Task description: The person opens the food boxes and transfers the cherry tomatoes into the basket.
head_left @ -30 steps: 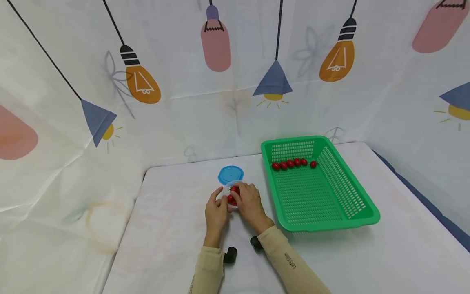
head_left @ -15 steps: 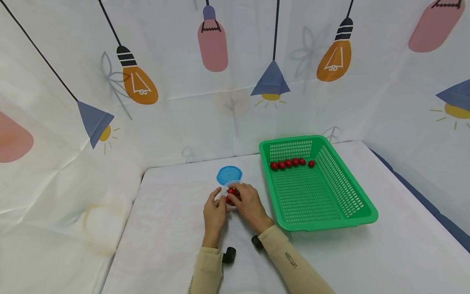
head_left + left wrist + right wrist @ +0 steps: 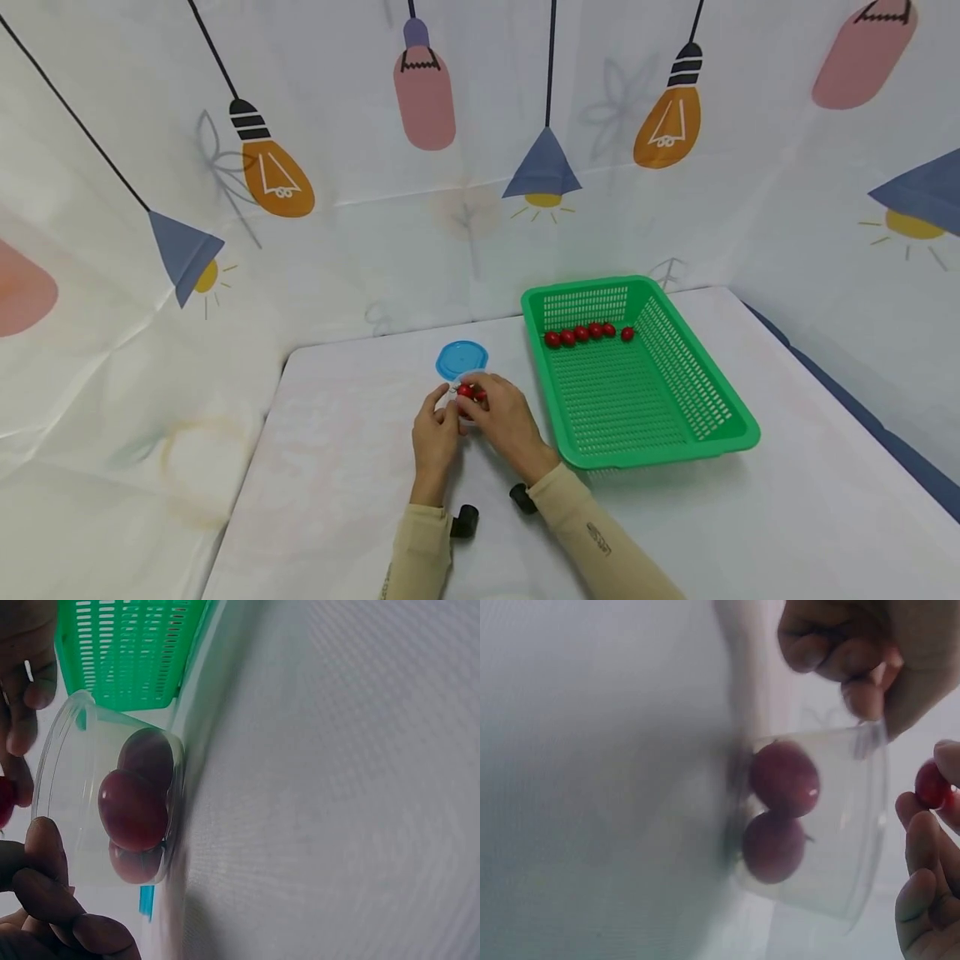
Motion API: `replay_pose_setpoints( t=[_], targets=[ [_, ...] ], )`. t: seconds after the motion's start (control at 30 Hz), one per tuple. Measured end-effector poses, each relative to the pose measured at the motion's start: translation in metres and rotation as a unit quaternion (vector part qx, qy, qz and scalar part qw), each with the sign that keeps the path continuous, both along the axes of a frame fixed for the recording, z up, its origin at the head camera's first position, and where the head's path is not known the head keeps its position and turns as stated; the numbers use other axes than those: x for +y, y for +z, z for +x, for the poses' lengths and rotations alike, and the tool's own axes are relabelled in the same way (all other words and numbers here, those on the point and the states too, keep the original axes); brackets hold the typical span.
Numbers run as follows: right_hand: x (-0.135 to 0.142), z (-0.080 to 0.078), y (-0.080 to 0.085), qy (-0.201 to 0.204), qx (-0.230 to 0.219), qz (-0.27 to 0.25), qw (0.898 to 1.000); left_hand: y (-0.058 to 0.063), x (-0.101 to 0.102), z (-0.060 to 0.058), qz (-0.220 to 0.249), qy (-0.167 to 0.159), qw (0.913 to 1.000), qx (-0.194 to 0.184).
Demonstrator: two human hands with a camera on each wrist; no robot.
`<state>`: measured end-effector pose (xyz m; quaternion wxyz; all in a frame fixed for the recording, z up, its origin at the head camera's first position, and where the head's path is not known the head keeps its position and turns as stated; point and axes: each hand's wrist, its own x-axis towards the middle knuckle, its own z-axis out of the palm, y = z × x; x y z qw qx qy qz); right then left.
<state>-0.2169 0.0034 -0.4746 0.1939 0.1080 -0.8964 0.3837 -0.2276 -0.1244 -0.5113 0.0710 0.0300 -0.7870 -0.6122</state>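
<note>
My left hand (image 3: 435, 443) pinches the rim of a clear plastic tub (image 3: 71, 772) that stands on the white table. Several red cherry tomatoes (image 3: 133, 810) lie at its bottom, seen through the wall in both wrist views. Above the tub's mouth, my right hand (image 3: 512, 423) holds another cherry tomato (image 3: 931, 784) between thumb and fingertips. In the head view the two hands cover much of the tub. Its blue lid (image 3: 461, 359) lies flat just behind it.
To the right stands a green slotted basket (image 3: 637, 457) with several cherry tomatoes (image 3: 581, 334) in a row along its far end. A printed white cloth (image 3: 360, 250) hangs behind the table.
The right hand has lifted a tomato from inside the tub to above its mouth. The left hand keeps its grip on the rim. The head view has shifted slightly.
</note>
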Motion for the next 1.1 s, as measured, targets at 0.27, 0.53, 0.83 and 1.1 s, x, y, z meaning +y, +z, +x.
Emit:
replay_pose_setpoints(
  t=[0.27, 0.53, 0.83, 1.1],
  targets=[
    [-0.008, 0.011, 0.008, 0.006, 0.045, -0.004, 0.999, -0.003, -0.002, -0.002, -0.015, 0.010, 0.9998, -0.003],
    [-0.004, 0.019, 0.031, 0.017, 0.042, -0.060, 0.997, -0.006, -0.002, -0.004, -0.032, 0.010, 0.9994, 0.012],
    [0.011, 0.021, 0.063, 0.012, 0.067, -0.091, 0.994, -0.005, 0.001, -0.004, -0.026, 0.015, 0.9995, -0.001],
    [0.031, 0.011, 0.082, 0.019, 0.087, -0.098, 0.991, -0.004, 0.002, -0.003, -0.011, 0.014, 0.9997, -0.017]
  ],
)
